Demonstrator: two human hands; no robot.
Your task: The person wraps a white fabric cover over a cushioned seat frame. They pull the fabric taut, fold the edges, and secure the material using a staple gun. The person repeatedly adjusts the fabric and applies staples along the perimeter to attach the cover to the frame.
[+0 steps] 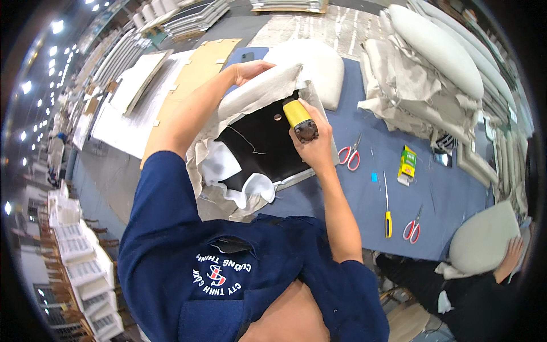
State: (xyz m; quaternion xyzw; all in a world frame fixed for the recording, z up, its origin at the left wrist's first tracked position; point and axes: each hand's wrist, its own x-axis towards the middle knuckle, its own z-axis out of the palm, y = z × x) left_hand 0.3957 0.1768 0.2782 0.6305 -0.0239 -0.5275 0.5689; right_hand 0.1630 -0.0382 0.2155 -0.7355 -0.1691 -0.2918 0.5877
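An upholstered seat panel [259, 149] lies on the blue-covered table, its black underside facing up. Beige fabric [256, 94] is folded over its far edge, and a white cloth piece [259, 188] lies loose at the near side. My left hand [250, 70] is closed around the far left edge of the fabric-covered panel, fingertips partly hidden. My right hand [316, 139] grips a yellow and black staple gun [298, 117], its nose against the far right part of the panel where the fabric folds. A thin cord [246, 140] lies across the black surface.
Right of the panel lie red-handled scissors [350, 155], a yellow-handled screwdriver [388, 219], more scissors [412, 229] and a small green-yellow box [407, 162]. Stacked beige cushions [433, 57] stand far right. A co-worker's hand [509, 259] rests on a cushion at lower right.
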